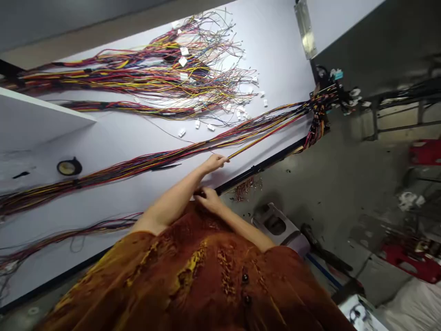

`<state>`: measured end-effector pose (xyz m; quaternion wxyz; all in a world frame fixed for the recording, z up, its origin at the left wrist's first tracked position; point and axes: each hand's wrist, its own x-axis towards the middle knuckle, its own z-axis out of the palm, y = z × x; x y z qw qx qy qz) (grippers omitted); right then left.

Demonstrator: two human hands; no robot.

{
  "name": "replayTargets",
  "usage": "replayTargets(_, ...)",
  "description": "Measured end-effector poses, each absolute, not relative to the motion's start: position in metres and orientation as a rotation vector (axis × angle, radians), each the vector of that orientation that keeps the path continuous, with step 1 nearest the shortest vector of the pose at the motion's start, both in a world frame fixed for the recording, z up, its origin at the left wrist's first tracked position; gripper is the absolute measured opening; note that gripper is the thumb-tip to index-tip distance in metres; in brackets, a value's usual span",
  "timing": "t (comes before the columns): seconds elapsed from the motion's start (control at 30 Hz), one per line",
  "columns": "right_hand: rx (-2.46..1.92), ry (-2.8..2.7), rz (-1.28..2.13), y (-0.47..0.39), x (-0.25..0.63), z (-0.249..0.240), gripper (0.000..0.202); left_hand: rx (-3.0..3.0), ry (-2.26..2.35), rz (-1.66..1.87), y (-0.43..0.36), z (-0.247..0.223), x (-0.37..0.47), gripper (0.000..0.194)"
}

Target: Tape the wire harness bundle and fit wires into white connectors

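Observation:
My left hand (214, 162) is stretched out over the table, fingers closed on a few red and yellow wires (253, 143) that run taut toward the far right. Close to my body, at the table's front edge, my right hand (209, 200) is curled round something small and dark that I cannot make out. Just beyond my left hand a long bundle of wires (165, 158) crosses the table. Its right end meets a cluster of black connectors (325, 99) at the table's corner.
Several wire bundles (138, 80) with loose ends lie at the back, white connectors (182, 133) scattered near them. A black tape roll (69, 166) sits at left. Another wire bundle (93, 228) lies front left. A plastic stool (280, 225) stands on the floor at right.

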<state>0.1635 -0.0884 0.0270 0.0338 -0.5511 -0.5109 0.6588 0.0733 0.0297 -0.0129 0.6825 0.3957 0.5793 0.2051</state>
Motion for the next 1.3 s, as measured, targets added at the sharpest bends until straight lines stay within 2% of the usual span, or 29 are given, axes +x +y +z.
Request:
replayTargets(0.1,-1.745,-1.462,1.915,-0.07,0.214,0.026,0.028,0.778,1.302,0.463,0.008,-0.008,0.047,0.033)
replayTargets(0.23,-1.795,-1.263,1.78,-0.04,0.237,0.013,0.034,0.639,1.264,0.465,-0.01,-0.002,0.034,0.035)
replayTargets(0.6,-1.646,-1.44,1.862,-0.022,0.24,0.008,0.033,0.421,1.054,0.63,-0.026,-0.012,0.039,0.039)
replayTargets(0.83,-1.501,-1.266,2.011,0.017,0.219,0.029,0.038,0.715,1.303,0.625,-0.032,-0.003,0.056,0.02)
replayTargets(1.0,-1.38,-1.301,1.955,0.065,0.202,0.041,0.035,0.711,1.332,0.647,-0.034,0.007,0.058,0.029)
replayTargets(1.13,-1.499,-1.526,1.802,0.029,0.231,0.052,0.029,0.584,1.218,0.639,-0.031,0.013,0.049,0.038)
replayTargets(1.3,-1.624,-1.56,1.806,-0.015,0.26,0.048,0.025,0.518,1.175,0.568,-0.029,0.012,0.048,0.029)
